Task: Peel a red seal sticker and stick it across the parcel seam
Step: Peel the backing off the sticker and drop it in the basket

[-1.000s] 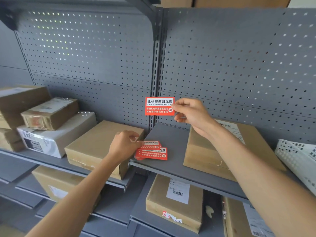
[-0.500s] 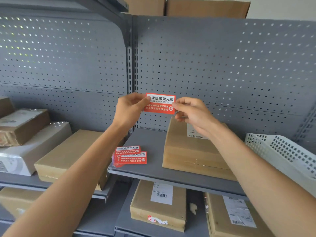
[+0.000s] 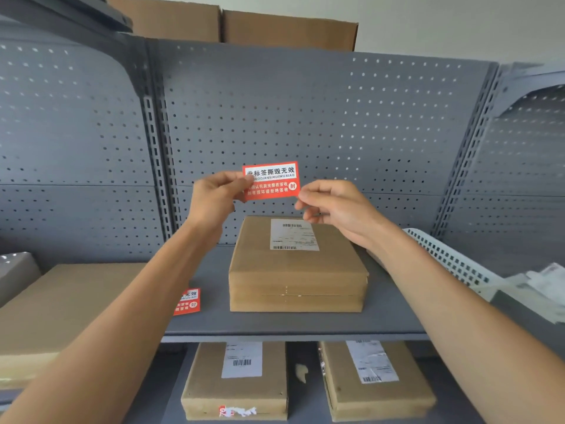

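Only one view here, the head cam, so here goes.

Both hands are up in front of the pegboard, holding a red seal sticker (image 3: 271, 180) between them, face toward the camera. The left hand (image 3: 215, 201) pinches the sticker's 9 o'clock edge between thumb and fingers, and the right hand (image 3: 334, 206) pinches its 4 o'clock corner the same way, other fingers curled in. The sticker looks flat and whole, with no lifted corner or backing paper curling off that I can see, so my read is we're right at the start of the peel step and nothing has separated yet.

The parcel (image 3: 298, 266) sits on the grey shelf (image 3: 394, 313) straight below the hands, at 6 o'clock from the sticker, well apart from it. White shipping label on its top, and a seam line runs along the front face, which I'd guess is where the seal goes. There's a spare stack of stickers (image 3: 188, 301) at 9 o'clock from the parcel, partly hidden by the left forearm. A white basket (image 3: 443, 255) sits off at 3 o'clock.

Next move, as I judge it: one thumb needs to work a corner loose from the backing while the other hand keeps the card steady, then carry it down and straddle that seam. The fiddly bit is getting the corner started without creasing it.
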`<state>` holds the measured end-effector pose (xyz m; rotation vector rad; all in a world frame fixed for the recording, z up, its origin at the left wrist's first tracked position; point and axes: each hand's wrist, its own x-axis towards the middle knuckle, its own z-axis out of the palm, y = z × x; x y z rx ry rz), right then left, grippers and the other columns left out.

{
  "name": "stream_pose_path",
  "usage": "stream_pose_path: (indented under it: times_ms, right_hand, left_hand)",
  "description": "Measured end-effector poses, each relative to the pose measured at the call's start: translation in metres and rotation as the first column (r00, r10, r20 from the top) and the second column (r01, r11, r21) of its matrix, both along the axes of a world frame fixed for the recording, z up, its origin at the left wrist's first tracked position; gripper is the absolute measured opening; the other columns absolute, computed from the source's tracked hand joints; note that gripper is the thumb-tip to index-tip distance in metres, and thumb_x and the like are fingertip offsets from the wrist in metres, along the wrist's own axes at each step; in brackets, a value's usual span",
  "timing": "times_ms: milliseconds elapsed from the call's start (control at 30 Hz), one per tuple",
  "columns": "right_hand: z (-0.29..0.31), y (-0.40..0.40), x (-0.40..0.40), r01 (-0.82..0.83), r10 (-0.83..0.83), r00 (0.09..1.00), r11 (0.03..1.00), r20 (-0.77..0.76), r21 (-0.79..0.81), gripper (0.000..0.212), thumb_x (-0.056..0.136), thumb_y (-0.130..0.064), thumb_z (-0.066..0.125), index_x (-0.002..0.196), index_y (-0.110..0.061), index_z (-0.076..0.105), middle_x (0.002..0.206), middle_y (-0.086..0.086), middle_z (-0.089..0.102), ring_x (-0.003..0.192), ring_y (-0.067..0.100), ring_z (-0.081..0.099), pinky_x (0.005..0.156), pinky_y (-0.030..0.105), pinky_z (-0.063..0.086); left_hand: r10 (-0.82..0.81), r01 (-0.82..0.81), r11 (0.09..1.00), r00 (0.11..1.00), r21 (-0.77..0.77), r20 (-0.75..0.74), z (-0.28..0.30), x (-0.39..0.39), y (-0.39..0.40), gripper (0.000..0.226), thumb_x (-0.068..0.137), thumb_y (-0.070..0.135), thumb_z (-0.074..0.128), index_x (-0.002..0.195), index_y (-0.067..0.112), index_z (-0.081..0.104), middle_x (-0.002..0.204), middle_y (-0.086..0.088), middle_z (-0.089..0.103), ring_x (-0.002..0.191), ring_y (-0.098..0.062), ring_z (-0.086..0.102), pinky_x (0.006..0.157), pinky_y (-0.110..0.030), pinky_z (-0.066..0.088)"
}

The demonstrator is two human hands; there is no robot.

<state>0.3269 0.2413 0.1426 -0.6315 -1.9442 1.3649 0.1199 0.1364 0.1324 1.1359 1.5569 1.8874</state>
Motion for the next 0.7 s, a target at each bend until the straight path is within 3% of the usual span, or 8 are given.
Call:
stream_pose_path:
  times_ms: [267,333,433,500,567,700]
  right_hand:
    - [0.000,0.001,0.014,-0.006,0.009,0.999,0.997,-0.033,0.080,0.010,0.100,-0.012,0.063,0.096,-0.008,0.072,0.085,0.004,0.075,0.071,0.015,0.066,0.074,0.030,0.055]
    - [-0.001,-0.001,0.013,0.002,0.004,0.998,0.996,-0.060,0.091,0.012,0.101,-0.012,0.061,0.094,-0.010,0.071,0.082,0.001,0.074,0.069,0.014,0.065,0.073,0.029,0.055]
    - [-0.002,-0.002,0.009,0.054,-0.044,0.993,0.994,-0.110,0.091,0.014,0.101,-0.013,0.060,0.093,-0.009,0.070,0.081,0.002,0.073,0.066,0.013,0.065,0.070,0.028,0.054]
    - [-0.004,-0.003,0.006,0.080,-0.067,0.988,0.993,-0.139,0.087,0.015,0.102,-0.014,0.060,0.093,-0.009,0.071,0.080,0.003,0.072,0.064,0.012,0.065,0.068,0.027,0.054]
    - [-0.006,-0.005,0.003,0.098,-0.082,0.983,0.991,-0.165,0.088,0.016,0.102,-0.013,0.059,0.093,-0.009,0.071,0.078,0.001,0.071,0.063,0.010,0.064,0.069,0.028,0.054]
    - [-0.005,-0.013,-0.003,0.084,-0.055,0.980,0.985,-0.189,0.149,0.017,0.104,-0.011,0.055,0.098,-0.004,0.070,0.078,0.000,0.071,0.066,0.010,0.063,0.077,0.034,0.054]
  left_hand:
    - [-0.040,0.041,0.999,0.999,-0.029,0.018,0.000,0.012,0.008,0.012,0.095,0.025,0.072,0.084,0.021,0.073,0.085,0.002,0.076,0.074,-0.011,0.062,0.077,-0.029,0.041]
    - [-0.025,0.024,0.998,1.000,-0.059,-0.005,-0.002,0.017,0.010,0.009,0.095,0.026,0.072,0.100,0.018,0.075,0.091,0.004,0.075,0.077,-0.007,0.063,0.076,-0.025,0.041]
    - [0.123,-0.132,0.990,0.978,-0.042,-0.166,-0.006,0.025,0.010,0.043,0.093,0.033,0.075,0.133,0.020,0.064,0.123,0.008,0.065,0.104,-0.009,0.062,0.087,-0.027,0.048]
    - [0.282,-0.254,0.959,0.884,0.125,-0.372,-0.007,0.032,0.004,0.034,0.092,0.035,0.075,0.124,0.027,0.067,0.124,0.009,0.063,0.108,-0.012,0.059,0.094,-0.035,0.050]
    - [0.328,-0.222,0.940,0.797,0.260,-0.508,-0.007,0.046,-0.002,0.017,0.090,0.031,0.077,0.106,0.030,0.072,0.111,0.007,0.067,0.101,-0.014,0.060,0.092,-0.033,0.049]
    - [0.218,-0.108,0.970,0.789,0.219,-0.575,-0.006,0.068,-0.005,0.015,0.090,0.032,0.077,0.104,0.027,0.077,0.103,0.010,0.072,0.097,-0.013,0.062,0.085,-0.020,0.045]
